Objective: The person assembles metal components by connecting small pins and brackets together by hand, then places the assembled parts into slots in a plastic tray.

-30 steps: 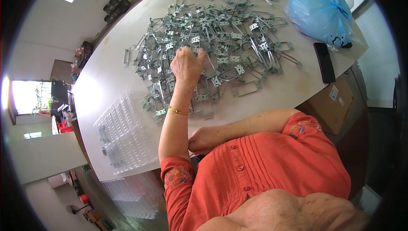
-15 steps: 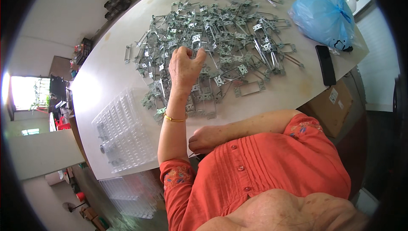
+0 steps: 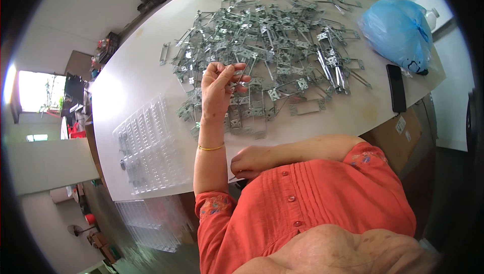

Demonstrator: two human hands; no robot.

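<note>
Brackets (image 3: 267, 42), thin and silvery, lie in a wide, tangled pile on the pale desk (image 3: 353, 115), ahead of the person. Each visible single piece is a narrow open frame with perforated end plates. One bracket lies apart at the left margin of the pile, upright as seen from above; others straggle from its far right side.

The hands are well apart from each other. The left hand (image 3: 217, 91) is over the near left part of the pile, its thumb laid across toward the bent index finger and the other fingers spread to the right; whether a bracket is pinched there cannot be told. A thin yellow bracelet (image 3: 210, 148) circles the left wrist. The right hand (image 3: 248, 162) is at the near edge of the desk, close to the red shirt (image 3: 307, 198), with the fingers curled and partly hidden; what it grips, if anything, cannot be told.

Clear molded trays (image 3: 151, 148) lie left of the left forearm, and more of the same kind appear below the desk's edge. To the right of the pile are a knotted blue bag (image 3: 393, 24), a white bottle (image 3: 432, 19) partly behind it, and a black phone (image 3: 397, 90). A cardboard box (image 3: 393, 140) stands beneath the desk's right edge.
</note>
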